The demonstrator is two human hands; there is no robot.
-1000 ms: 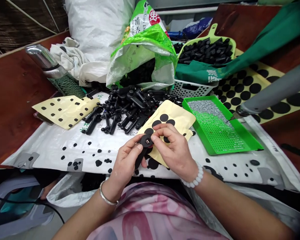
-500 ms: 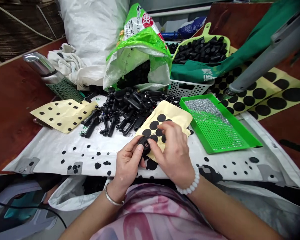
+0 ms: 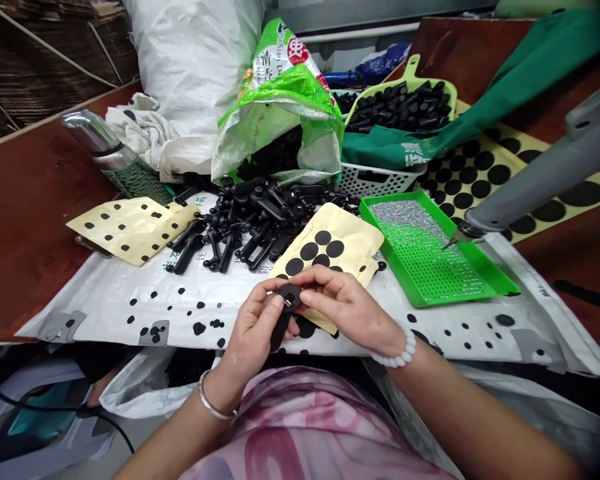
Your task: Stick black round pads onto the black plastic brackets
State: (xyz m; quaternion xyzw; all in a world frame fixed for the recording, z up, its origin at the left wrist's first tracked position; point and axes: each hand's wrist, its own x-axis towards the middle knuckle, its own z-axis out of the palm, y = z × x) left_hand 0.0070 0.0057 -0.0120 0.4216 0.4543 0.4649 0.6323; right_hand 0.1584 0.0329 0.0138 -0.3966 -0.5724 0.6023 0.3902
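Observation:
A black handle-shaped part (image 3: 279, 328) with a round head sits in my left hand (image 3: 253, 327), thumb on the head and fingers behind it. My right hand (image 3: 347, 310) pinches the right edge of a round black disc (image 3: 291, 295) lying against that head; a small opening with a metallic bit shows at its middle. Behind the hands lies a cream sheet (image 3: 353, 230) with round black stickers, its lower part hidden by my right hand. A pile of black handle parts (image 3: 260, 207) lies further back.
On the right are a green tray (image 3: 423, 287) of small metal pieces and a grey tool arm (image 3: 540, 177) over it. A steel flask (image 3: 93, 133), a dotted cream sheet (image 3: 125, 230) and an open green-white bag (image 3: 280, 100) stand or lie behind. A yellow-green scoop (image 3: 453, 90) holds black pieces.
My right hand has lowered from above the sticker sheet, and its fingers have closed on the disc's edge. The part's long end now shows below my left thumb. The view has shifted slightly.

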